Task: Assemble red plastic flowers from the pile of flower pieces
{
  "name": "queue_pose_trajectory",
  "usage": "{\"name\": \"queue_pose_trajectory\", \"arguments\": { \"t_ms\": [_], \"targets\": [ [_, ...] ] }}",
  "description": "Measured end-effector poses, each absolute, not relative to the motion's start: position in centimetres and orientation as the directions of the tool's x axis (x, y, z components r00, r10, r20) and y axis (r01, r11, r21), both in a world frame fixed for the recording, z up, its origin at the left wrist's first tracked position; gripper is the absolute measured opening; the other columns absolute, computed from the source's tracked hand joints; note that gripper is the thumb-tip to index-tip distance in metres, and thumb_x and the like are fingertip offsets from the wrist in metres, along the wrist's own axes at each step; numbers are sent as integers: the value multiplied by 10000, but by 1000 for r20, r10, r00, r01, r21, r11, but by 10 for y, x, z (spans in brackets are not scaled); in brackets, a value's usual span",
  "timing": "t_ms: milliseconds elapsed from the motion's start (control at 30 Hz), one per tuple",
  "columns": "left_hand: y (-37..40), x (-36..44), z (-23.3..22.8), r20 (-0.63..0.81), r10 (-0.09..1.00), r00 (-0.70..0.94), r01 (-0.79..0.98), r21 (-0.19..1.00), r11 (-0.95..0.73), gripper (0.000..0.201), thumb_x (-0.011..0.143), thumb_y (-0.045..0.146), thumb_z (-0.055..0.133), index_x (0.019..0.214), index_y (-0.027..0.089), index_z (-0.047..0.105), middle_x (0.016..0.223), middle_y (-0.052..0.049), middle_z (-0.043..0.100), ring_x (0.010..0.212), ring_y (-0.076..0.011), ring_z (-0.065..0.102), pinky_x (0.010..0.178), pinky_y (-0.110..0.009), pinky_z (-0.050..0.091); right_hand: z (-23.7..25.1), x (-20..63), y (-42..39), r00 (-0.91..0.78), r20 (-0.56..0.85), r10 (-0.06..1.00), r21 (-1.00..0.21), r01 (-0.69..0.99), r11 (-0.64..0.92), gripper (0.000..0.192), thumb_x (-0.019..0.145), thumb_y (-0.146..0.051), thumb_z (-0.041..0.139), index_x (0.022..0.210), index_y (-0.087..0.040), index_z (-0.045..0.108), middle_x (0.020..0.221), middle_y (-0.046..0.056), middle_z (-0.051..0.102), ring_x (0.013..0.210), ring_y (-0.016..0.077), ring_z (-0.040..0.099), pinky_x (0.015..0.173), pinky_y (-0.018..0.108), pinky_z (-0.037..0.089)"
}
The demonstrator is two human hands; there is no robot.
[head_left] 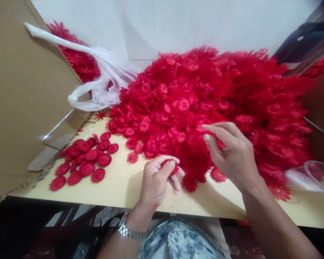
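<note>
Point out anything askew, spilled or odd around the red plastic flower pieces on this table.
Little stands out. One spiky red star-shaped piece lies alone on the pale wooden table by the white plastic bag, unlike the round red flower discs elsewhere. The big red heap sprawls loosely. The left hand pinches one red disc; the right hand reaches into the heap.

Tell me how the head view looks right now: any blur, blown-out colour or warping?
Head view: the big heap of red plastic flower pieces is oversaturated, its petal detail smeared toward the right; the pale table edge bows from wide-angle distortion; the left hand and right hand look sharp, casting soft shadows.
</note>
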State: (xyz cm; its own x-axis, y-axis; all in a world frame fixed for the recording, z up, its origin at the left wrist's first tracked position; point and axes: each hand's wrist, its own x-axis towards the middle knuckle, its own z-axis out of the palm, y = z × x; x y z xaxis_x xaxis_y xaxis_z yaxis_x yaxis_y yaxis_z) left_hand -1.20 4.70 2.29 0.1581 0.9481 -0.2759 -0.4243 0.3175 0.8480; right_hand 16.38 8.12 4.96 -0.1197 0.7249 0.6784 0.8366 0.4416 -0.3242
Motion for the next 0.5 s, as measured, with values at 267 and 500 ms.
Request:
{"name": "queue_pose_trajectory", "arguments": {
  "t_ms": [267, 500],
  "targets": [
    [43, -8, 19, -343, 916, 209, -319, 861, 395, 351, 692, 457, 683, 610, 154, 526, 380, 48, 536, 225, -64, 428, 202, -108, 251, 44, 137, 53, -333, 284, 899, -809, 420, 411, 148, 846, -327, 589, 859, -181, 604, 715, -1, 597, 618, 106, 576, 572, 224, 459],
    [39, -9, 13, -334, 915, 225, -272, 881, 388, 451, 709, 580, 620, 621, 147, 532, 382, 41, 530, 229, -40, 408, 215, -91, 245, 41, 135, 53, -422, 163, 892, -901, 305, 308, 163, 855, -293, 566, 750, -169, 579, 629, -18, 603, 555, 94, 553, 520, 205, 419]
  ]
}}
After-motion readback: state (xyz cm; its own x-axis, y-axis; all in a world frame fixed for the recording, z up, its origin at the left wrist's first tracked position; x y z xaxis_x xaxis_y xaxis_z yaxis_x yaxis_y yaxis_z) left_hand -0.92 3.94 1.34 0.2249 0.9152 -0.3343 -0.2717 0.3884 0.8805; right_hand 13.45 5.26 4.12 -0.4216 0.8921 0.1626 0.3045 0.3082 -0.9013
